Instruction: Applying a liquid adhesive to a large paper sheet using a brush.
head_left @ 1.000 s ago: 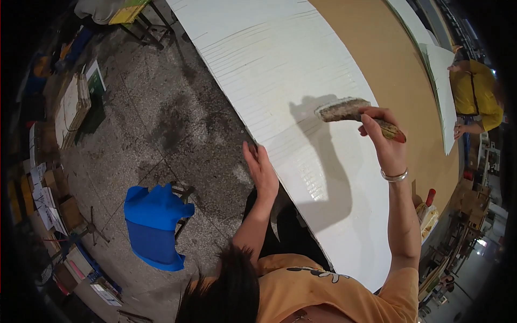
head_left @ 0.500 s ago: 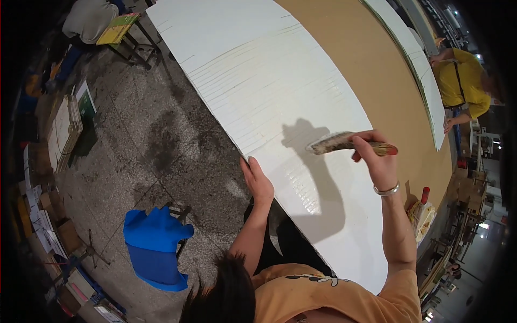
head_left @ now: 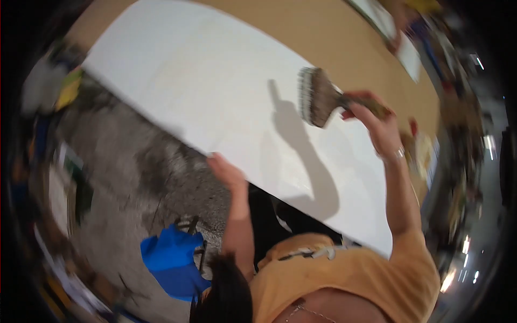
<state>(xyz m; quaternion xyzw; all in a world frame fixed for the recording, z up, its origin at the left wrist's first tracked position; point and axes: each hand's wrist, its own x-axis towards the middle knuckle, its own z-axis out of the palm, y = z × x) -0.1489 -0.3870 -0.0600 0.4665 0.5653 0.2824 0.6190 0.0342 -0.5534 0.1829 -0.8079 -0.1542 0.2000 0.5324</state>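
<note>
Looking at the head view, the right hand (head_left: pixel 379 126) pinches the brush (head_left: pixel 322 98) by its handle, bristles facing left, over the white sheet (head_left: pixel 210 89) near its far edge. Shadow's set apart, so I'd say it's off the surface. The sheet lies on the brown tabletop (head_left: pixel 301 35). Left hand (head_left: pixel 227 171) is at the near edge; too blurry to tell if it's pinching. I'd brace that edge lightly, loosen the wrist, and go with long, even strokes.

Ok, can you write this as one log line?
right hand: grips wide brush by handle | left hand: at edge of white board | wide brush: held above white board | brown surface: beyond white board
</note>
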